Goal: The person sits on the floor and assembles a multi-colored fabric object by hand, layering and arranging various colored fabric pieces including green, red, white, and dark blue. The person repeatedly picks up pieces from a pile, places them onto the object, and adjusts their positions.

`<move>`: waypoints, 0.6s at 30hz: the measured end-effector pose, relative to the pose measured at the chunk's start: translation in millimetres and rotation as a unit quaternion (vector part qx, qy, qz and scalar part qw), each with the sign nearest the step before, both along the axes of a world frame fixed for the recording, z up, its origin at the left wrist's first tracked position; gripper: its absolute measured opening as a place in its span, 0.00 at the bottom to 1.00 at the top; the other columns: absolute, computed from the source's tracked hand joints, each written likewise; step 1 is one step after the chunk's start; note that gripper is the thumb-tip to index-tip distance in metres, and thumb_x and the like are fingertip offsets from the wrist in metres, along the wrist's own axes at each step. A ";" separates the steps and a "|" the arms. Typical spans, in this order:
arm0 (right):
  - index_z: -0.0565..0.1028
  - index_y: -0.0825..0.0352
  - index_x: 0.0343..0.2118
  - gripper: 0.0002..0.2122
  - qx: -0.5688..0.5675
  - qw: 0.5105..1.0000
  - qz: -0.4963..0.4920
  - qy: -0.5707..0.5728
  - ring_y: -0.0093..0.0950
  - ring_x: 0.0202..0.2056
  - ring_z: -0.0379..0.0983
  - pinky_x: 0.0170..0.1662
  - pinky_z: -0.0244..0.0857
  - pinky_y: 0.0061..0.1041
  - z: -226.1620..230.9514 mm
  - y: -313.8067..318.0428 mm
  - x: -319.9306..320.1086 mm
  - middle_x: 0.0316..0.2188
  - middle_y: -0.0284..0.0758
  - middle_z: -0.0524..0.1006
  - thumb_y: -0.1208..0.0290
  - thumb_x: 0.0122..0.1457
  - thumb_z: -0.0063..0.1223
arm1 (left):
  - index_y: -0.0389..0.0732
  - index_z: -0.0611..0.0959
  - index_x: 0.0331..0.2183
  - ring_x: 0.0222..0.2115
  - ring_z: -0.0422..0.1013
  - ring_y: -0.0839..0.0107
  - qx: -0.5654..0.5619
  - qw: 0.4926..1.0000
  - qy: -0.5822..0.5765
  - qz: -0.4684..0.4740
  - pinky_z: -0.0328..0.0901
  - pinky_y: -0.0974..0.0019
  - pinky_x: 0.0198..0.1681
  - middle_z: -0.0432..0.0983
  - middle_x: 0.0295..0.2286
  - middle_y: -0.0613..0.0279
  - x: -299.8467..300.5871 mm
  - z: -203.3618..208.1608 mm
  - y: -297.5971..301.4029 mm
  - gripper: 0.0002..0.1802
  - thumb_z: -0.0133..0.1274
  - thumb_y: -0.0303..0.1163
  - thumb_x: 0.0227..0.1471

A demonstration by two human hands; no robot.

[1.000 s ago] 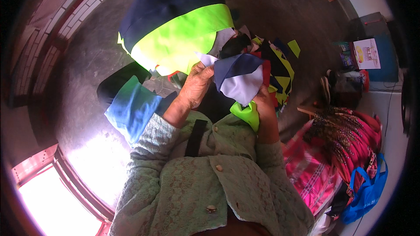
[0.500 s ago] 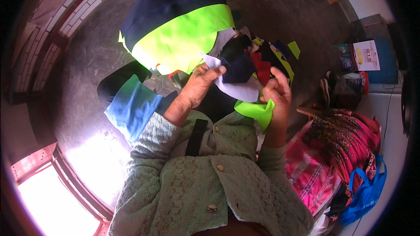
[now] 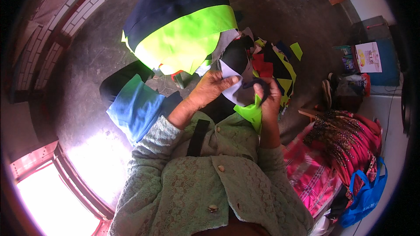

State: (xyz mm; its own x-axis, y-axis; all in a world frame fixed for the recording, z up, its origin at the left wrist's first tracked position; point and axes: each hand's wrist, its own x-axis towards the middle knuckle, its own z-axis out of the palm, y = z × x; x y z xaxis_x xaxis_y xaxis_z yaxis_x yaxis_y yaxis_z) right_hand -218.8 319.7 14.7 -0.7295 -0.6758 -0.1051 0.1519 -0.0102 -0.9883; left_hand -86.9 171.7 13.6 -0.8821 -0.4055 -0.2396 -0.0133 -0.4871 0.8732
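Note:
My left hand (image 3: 206,90) is closed, pinching a pale lavender cloth scrap (image 3: 230,73) between thumb and fingers. Close beside it, my right hand (image 3: 271,100) has thumb and fingers pressed together on a navy cloth scrap (image 3: 262,83), which is folded over and partly hidden by the fingers. A lime-green cloth scrap (image 3: 250,112) hangs at the right palm; how it is held there cannot be made out. Both hands are in front of my chest, above my lap. Just beyond them bulges a large navy and lime-green cloth bundle (image 3: 183,35).
Red, black and lime cloth scraps (image 3: 262,65) lie heaped beyond my right hand. A blue cloth (image 3: 136,107) covers my left knee. On the right are pink patterned fabric (image 3: 345,140), a blue bag (image 3: 365,199) and shoes (image 3: 328,89). Bright light falls on the floor at left.
My right hand has come inward and its fingers have closed on the navy scrap, which lay flat over the lavender one before. The lavender scrap is now more bunched, and the lime-green scrap hangs lower.

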 end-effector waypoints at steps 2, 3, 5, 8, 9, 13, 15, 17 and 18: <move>0.72 0.66 0.33 0.07 -0.024 0.995 -0.035 -0.090 0.18 0.26 0.68 0.34 0.63 0.15 14.0 10.0 0.9 0.25 0.28 0.73 0.78 0.51 0.55 | 0.40 0.82 0.36 0.29 0.70 0.80 0.009 0.998 -0.008 0.054 0.64 0.73 0.36 0.77 0.28 0.71 0.3 3.0 -2.6 0.12 0.56 0.36 0.51; 0.73 0.67 0.34 0.09 -0.077 0.984 0.000 -0.162 0.21 0.27 0.68 0.36 0.63 0.17 19.0 18.9 0.0 0.26 0.29 0.72 0.79 0.47 0.56 | 0.40 0.82 0.36 0.29 0.70 0.80 0.009 0.996 -0.012 0.087 0.64 0.73 0.36 0.77 0.28 0.70 -0.3 5.1 -4.7 0.12 0.56 0.37 0.51; 0.73 0.68 0.34 0.11 -0.126 0.980 0.142 -0.062 0.23 0.30 0.69 0.38 0.63 0.20 9.2 30.9 -15.6 0.27 0.31 0.72 0.78 0.45 0.57 | 0.40 0.82 0.35 0.28 0.70 0.80 -0.010 0.990 -0.013 0.142 0.64 0.73 0.33 0.77 0.28 0.69 -1.8 13.8 -11.2 0.13 0.56 0.39 0.51; 0.74 0.69 0.33 0.11 -0.039 0.927 0.373 0.011 0.24 0.36 0.70 0.43 0.62 0.23 11.1 37.2 -21.0 0.30 0.33 0.73 0.75 0.44 0.57 | 0.39 0.80 0.38 0.28 0.70 0.79 -0.027 0.986 0.004 0.166 0.65 0.72 0.33 0.76 0.29 0.68 -11.8 34.3 -29.3 0.17 0.55 0.43 0.52; 0.74 0.68 0.34 0.11 0.018 0.933 0.355 -0.060 0.23 0.36 0.70 0.43 0.63 0.22 16.7 33.3 -13.2 0.30 0.32 0.73 0.78 0.45 0.56 | 0.38 0.79 0.38 0.28 0.70 0.78 -0.031 0.983 0.043 0.173 0.66 0.71 0.34 0.76 0.29 0.67 -17.0 45.0 -34.5 0.18 0.55 0.43 0.52; 0.73 0.67 0.35 0.11 0.035 0.938 0.315 0.141 0.18 0.37 0.69 0.41 0.63 0.17 19.2 21.9 17.8 0.30 0.28 0.72 0.85 0.48 0.55 | 0.34 0.79 0.33 0.24 0.66 0.82 -0.107 0.975 0.072 0.182 0.62 0.75 0.29 0.73 0.24 0.70 -48.4 79.1 -52.3 0.15 0.51 0.38 0.56; 0.72 0.68 0.35 0.10 0.074 0.943 0.324 0.025 0.17 0.36 0.68 0.41 0.63 0.17 12.4 22.9 14.0 0.30 0.27 0.72 0.85 0.49 0.55 | 0.34 0.79 0.28 0.21 0.62 0.83 -0.162 0.966 0.087 0.185 0.59 0.75 0.24 0.70 0.20 0.71 -69.6 92.4 -60.0 0.16 0.52 0.39 0.55; 0.72 0.68 0.35 0.10 0.077 0.945 0.317 -0.026 0.16 0.36 0.68 0.40 0.63 0.17 14.8 23.1 14.3 0.30 0.26 0.72 0.85 0.49 0.55 | 0.33 0.77 0.25 0.18 0.61 0.82 -0.222 0.955 0.095 0.171 0.58 0.74 0.20 0.69 0.17 0.71 -89.0 102.5 -71.5 0.17 0.52 0.39 0.54; 0.72 0.68 0.35 0.09 0.061 0.950 0.306 -0.017 0.16 0.36 0.68 0.40 0.63 0.18 20.5 24.4 17.2 0.30 0.26 0.72 0.84 0.50 0.55 | 0.33 0.77 0.25 0.16 0.63 0.80 -0.210 0.962 0.088 0.152 0.59 0.72 0.18 0.69 0.17 0.69 -94.0 120.0 -71.1 0.17 0.51 0.39 0.55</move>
